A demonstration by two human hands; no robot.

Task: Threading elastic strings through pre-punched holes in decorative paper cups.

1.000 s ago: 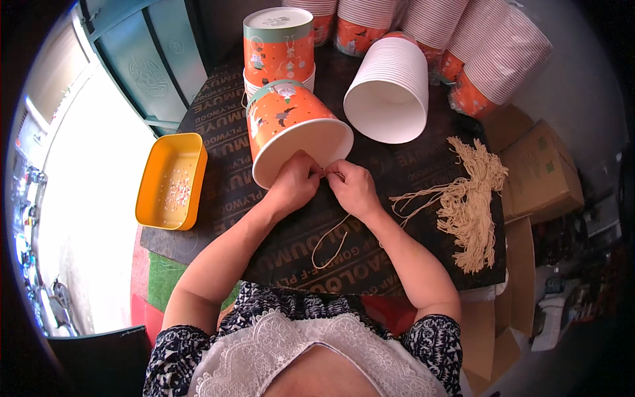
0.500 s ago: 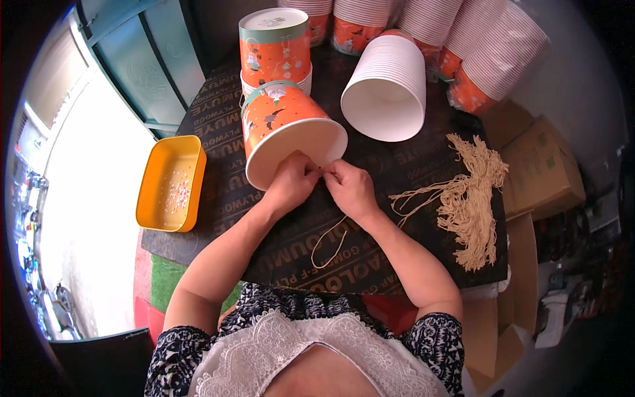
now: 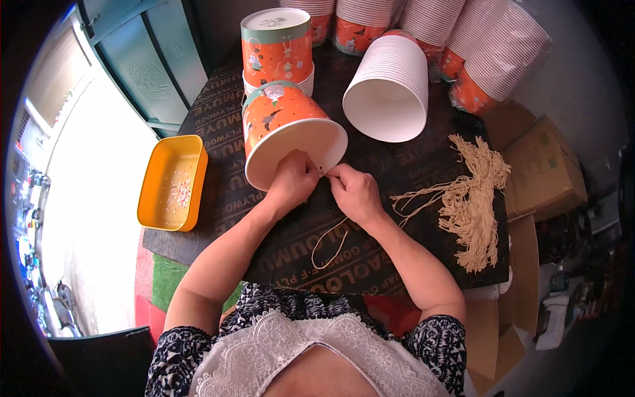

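An orange paper bucket (image 3: 284, 114) with a green base band lies tilted on the table, its white mouth toward me. My left hand (image 3: 293, 176) reaches over the lower rim, fingers curled into the mouth and closed at the rim. Close beside it, my right hand (image 3: 355, 190) is closed in a pinch, its fingertips almost meeting the left ones at the rim. A tiny dark spot shows between the fingertips; too small to name. A tan cord (image 3: 316, 246) trails from under my right hand and loops on the table. Its held end is hidden by the fingers.
A yellow bin (image 3: 145, 192) with small bits inside stands left. Behind are upturned orange buckets (image 3: 276, 49), a lying stack of white-lined buckets (image 3: 390, 86) and several wrapped stacks (image 3: 506, 56). A bundle of tan cords (image 3: 473, 205) lies right, near a cardboard box (image 3: 546, 165).
My right hand has shifted slightly right and down, opening a small gap between the fingertips. My left hand and the bucket stay almost in place.
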